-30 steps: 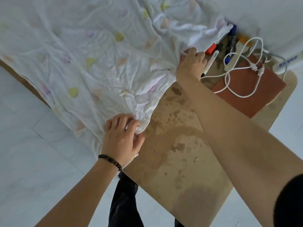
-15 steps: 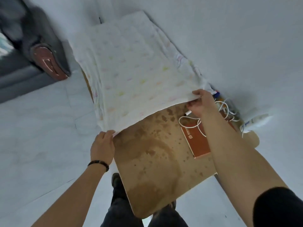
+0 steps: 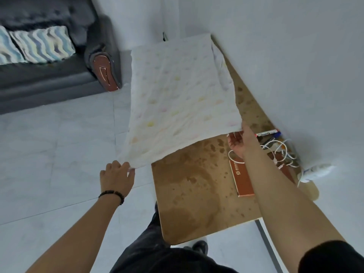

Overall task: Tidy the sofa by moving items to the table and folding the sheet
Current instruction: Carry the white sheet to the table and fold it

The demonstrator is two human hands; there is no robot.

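Note:
The white sheet point(image 3: 177, 99) with pale coloured spots is folded into a broad rectangle. It stretches over the far half of the stained brown table point(image 3: 187, 194) and past the table's left edge. My left hand point(image 3: 116, 180), with a bead bracelet on the wrist, pinches the sheet's near left corner out over the floor. My right hand point(image 3: 239, 144) holds the near right corner above the table, its palm turned toward me and the lower fingers loose. The near edge sags slightly between the two hands.
An orange notebook point(image 3: 243, 180), a tangled white cable point(image 3: 275, 148), markers point(image 3: 267, 133) and a white power strip point(image 3: 315, 170) lie at the table's right side by the wall. A dark grey sofa point(image 3: 49, 79) with wavy-striped cushions point(image 3: 41, 44) stands at the far left across pale floor tiles.
The view pulled back from the crumpled sheet. Both hands drew the sheet's near edge taut and spread it flatter over the table; my right hand now shows its palm.

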